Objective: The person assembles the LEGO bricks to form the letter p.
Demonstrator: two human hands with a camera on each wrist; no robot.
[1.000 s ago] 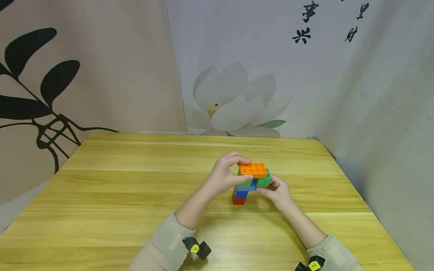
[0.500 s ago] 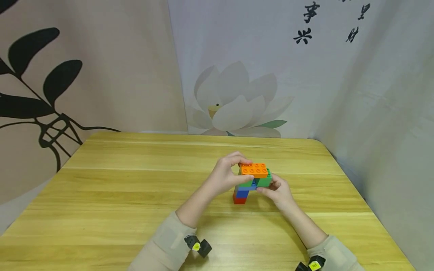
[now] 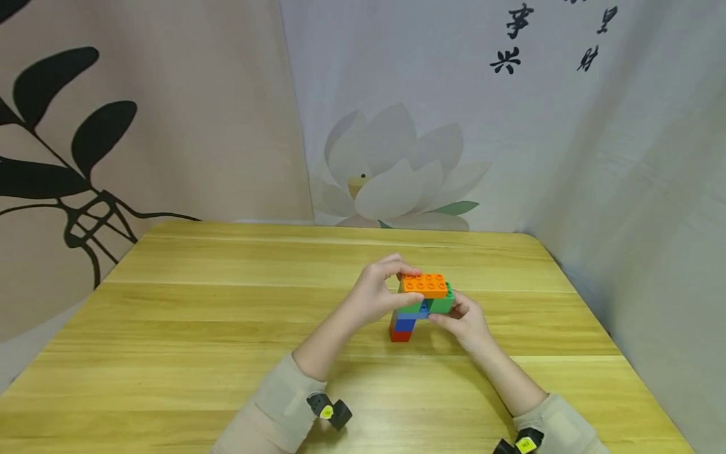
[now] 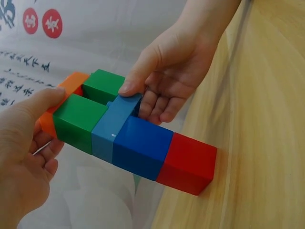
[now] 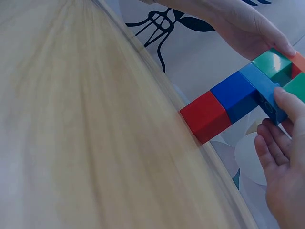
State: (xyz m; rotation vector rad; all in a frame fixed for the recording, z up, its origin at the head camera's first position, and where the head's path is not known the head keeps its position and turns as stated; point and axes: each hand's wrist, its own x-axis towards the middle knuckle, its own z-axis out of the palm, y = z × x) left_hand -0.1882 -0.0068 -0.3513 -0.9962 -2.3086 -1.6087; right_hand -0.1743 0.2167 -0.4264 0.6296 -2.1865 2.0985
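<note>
A stack of toy building blocks stands upright on the wooden table: a red block (image 4: 187, 163) at the bottom, then a dark blue block (image 4: 143, 147), then a lighter blue block (image 4: 112, 125) that juts out to the right. On that sit two green blocks (image 4: 81, 120) with a gap between them, and an orange block (image 3: 424, 285) bridges the top. My left hand (image 3: 375, 291) grips the orange block from its left, thumb at the front and fingers behind. With thumb and fingers, my right hand (image 3: 467, 320) pinches the jutting end of the lighter blue block.
The wooden table (image 3: 227, 328) spreads around the stack. Behind it hangs a cloth backdrop (image 3: 408, 75) with a printed lotus, leaves and lettering. Each sleeve (image 3: 289, 394) carries a small black wrist camera (image 3: 329, 411).
</note>
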